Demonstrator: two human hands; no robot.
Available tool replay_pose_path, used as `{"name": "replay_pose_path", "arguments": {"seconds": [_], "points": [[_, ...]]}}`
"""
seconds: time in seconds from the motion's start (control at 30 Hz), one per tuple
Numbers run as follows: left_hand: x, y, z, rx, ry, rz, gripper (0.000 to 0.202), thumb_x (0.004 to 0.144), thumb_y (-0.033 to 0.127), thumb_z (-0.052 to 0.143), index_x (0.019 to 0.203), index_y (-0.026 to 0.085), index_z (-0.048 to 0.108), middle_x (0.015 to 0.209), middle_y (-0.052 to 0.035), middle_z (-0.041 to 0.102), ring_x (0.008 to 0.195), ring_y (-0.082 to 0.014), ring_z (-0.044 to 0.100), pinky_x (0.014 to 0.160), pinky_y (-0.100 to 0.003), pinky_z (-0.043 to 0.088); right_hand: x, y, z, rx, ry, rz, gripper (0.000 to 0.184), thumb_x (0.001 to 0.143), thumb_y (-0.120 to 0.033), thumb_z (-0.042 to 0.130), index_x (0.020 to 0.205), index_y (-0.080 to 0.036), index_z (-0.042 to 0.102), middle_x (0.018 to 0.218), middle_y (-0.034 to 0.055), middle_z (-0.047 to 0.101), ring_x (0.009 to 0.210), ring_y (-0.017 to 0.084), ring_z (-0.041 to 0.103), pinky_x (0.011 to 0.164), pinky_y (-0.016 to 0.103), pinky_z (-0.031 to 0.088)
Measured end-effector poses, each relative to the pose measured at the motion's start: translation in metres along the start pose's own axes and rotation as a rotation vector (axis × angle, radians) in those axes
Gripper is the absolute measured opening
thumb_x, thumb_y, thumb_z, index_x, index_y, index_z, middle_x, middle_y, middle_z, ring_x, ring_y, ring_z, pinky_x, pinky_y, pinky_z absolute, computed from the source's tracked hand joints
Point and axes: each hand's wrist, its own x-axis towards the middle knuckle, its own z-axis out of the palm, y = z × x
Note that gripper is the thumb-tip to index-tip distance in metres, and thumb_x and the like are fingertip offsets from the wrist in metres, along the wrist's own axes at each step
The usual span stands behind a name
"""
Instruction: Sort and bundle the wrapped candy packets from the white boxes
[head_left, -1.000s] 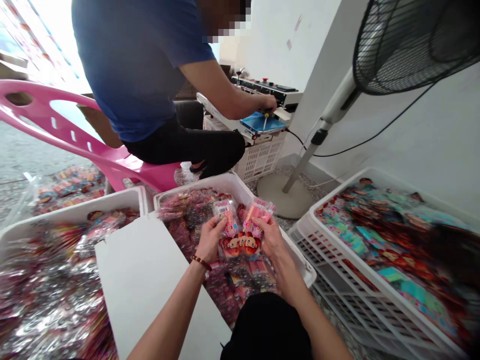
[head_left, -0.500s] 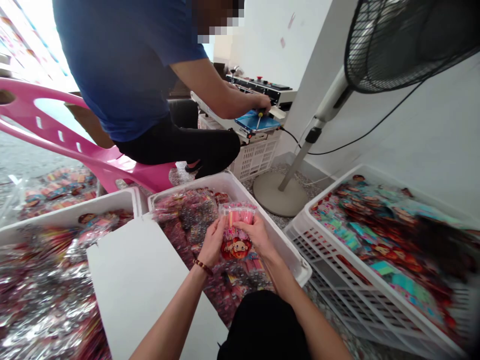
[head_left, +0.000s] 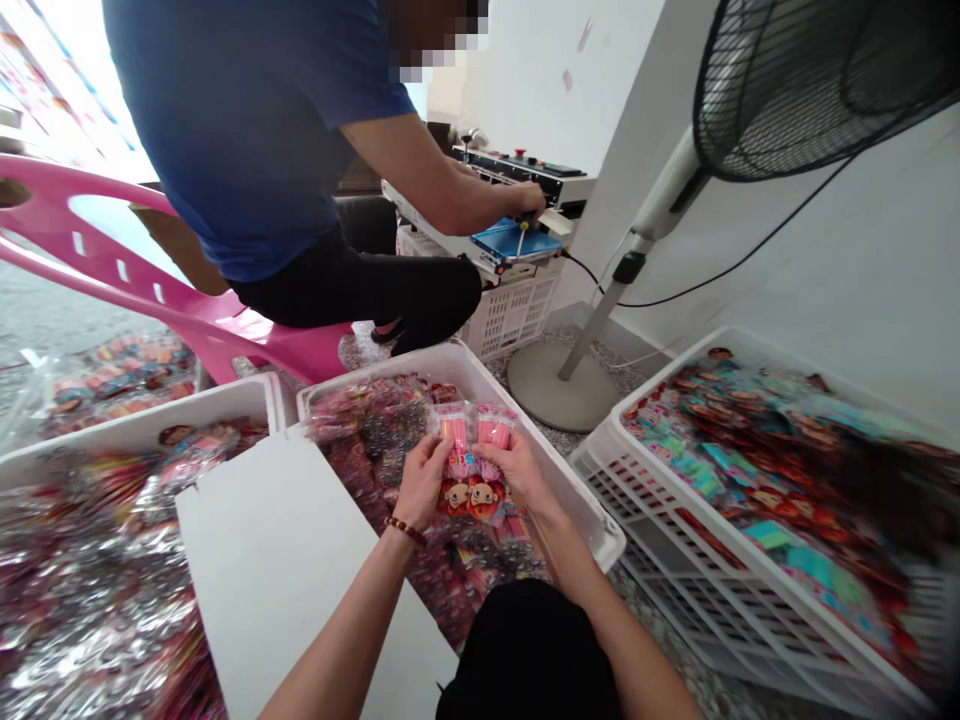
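Note:
My left hand (head_left: 421,478) and my right hand (head_left: 516,472) each pinch a clear packet of pink sticks with a cartoon head printed at the bottom. The left packet (head_left: 454,452) and the right packet (head_left: 489,455) are held side by side, upright, just above the middle white crate (head_left: 592,515), which is full of similar shiny packets. A bead bracelet circles my left wrist. A flat white board (head_left: 281,560) lies to the left of my left forearm.
Another person in a blue shirt sits on a pink plastic chair (head_left: 187,310), a hand at a sealing machine (head_left: 517,235). A standing fan (head_left: 787,90) and its base (head_left: 559,385) are at right. Crates of packets stand at left (head_left: 135,430) and right (head_left: 637,520).
One second ago the two packets were apart, half a second ago they were stacked as one; now my hands have spread them side by side again, slightly lower.

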Motion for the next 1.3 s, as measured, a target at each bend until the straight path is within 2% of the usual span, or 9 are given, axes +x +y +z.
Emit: {"name": "replay_pose_path", "arguments": {"seconds": [0.17,0.47,0.57,0.63,0.83,0.93,1.07,1.17,1.3], "points": [[0.005,-0.005,-0.014,0.147,0.139,0.108,0.037,0.079,0.051,0.067,0.089,0.016,0.065,0.075,0.0026,0.062,0.067,-0.0114,0.053,0.064,-0.021,0.042,0.000,0.002,-0.001,0.049,0.046,0.030,0.038,0.056,-0.030,0.083,0.089,-0.017,0.067,0.075,-0.0016,0.069,0.063,0.014,0.058,0.065,0.027,0.048],[0.013,-0.005,-0.030,0.244,0.265,0.132,0.038,0.079,0.052,0.062,0.089,0.015,0.064,0.076,0.0011,0.063,0.068,-0.0138,0.054,0.066,-0.024,0.043,-0.004,-0.009,-0.001,0.067,0.057,0.004,0.035,0.056,-0.033,0.083,0.084,-0.018,0.067,0.070,-0.0025,0.067,0.057,0.012,0.055,0.060,0.026,0.047],[0.007,-0.004,-0.021,0.317,0.221,0.158,0.035,0.081,0.049,0.062,0.089,0.015,0.066,0.078,-0.0004,0.064,0.072,-0.0147,0.055,0.068,-0.024,0.043,-0.004,-0.004,0.002,-0.003,0.002,0.001,0.036,0.059,-0.034,0.082,0.088,-0.018,0.069,0.077,-0.0003,0.070,0.064,0.015,0.060,0.066,0.028,0.050],[0.001,-0.004,-0.010,0.284,0.165,0.159,0.034,0.082,0.047,0.061,0.092,0.015,0.067,0.083,-0.0016,0.066,0.076,-0.0155,0.057,0.072,-0.025,0.045,-0.003,0.002,0.004,-0.066,-0.006,-0.007,0.035,0.061,-0.036,0.081,0.088,-0.018,0.069,0.080,0.0010,0.071,0.067,0.016,0.061,0.067,0.029,0.051],[-0.007,-0.004,0.011,-0.049,0.055,0.024,0.043,0.078,0.047,0.070,0.106,0.014,0.065,0.098,-0.0061,0.071,0.087,-0.0194,0.064,0.081,-0.029,0.050,0.001,0.013,-0.002,-0.150,0.018,-0.077,0.034,0.066,-0.040,0.079,0.091,-0.019,0.069,0.085,0.0013,0.072,0.071,0.016,0.062,0.069,0.028,0.052],[-0.007,-0.005,0.013,-0.124,0.074,-0.007,0.048,0.077,0.050,0.071,0.110,0.016,0.065,0.107,-0.0083,0.072,0.097,-0.0220,0.066,0.088,-0.032,0.050,0.003,0.016,-0.005,-0.231,0.027,-0.101,0.032,0.068,-0.042,0.078,0.089,-0.019,0.069,0.082,0.0005,0.071,0.069,0.016,0.061,0.067,0.027,0.051],[-0.008,-0.005,0.013,-0.076,0.096,0.030,0.050,0.083,0.056,0.064,0.112,0.015,0.067,0.118,-0.0098,0.070,0.110,-0.0230,0.062,0.097,-0.032,0.047,0.005,0.021,-0.008,-0.299,0.034,-0.138,0.030,0.069,-0.042,0.076,0.087,-0.019,0.068,0.078,-0.0003,0.069,0.065,0.014,0.058,0.064,0.025,0.049],[-0.008,-0.005,0.013,-0.009,0.027,0.082,0.050,0.080,0.052,0.070,0.112,0.015,0.066,0.113,-0.0090,0.071,0.104,-0.0226,0.064,0.093,-0.031,0.048,0.005,0.019,-0.009,-0.297,0.033,-0.146,0.030,0.068,-0.041,0.077,0.085,-0.018,0.068,0.078,-0.0007,0.068,0.065,0.014,0.056,0.065,0.025,0.048],[-0.007,-0.006,0.011,-0.045,-0.005,0.035,0.050,0.077,0.050,0.072,0.112,0.015,0.064,0.109,-0.0088,0.072,0.091,-0.0219,0.067,0.083,-0.032,0.052,0.002,0.009,-0.009,-0.207,0.093,-0.089,0.031,0.064,-0.040,0.079,0.083,-0.018,0.068,0.072,-0.0015,0.065,0.062,0.014,0.055,0.062,0.026,0.048]]}}
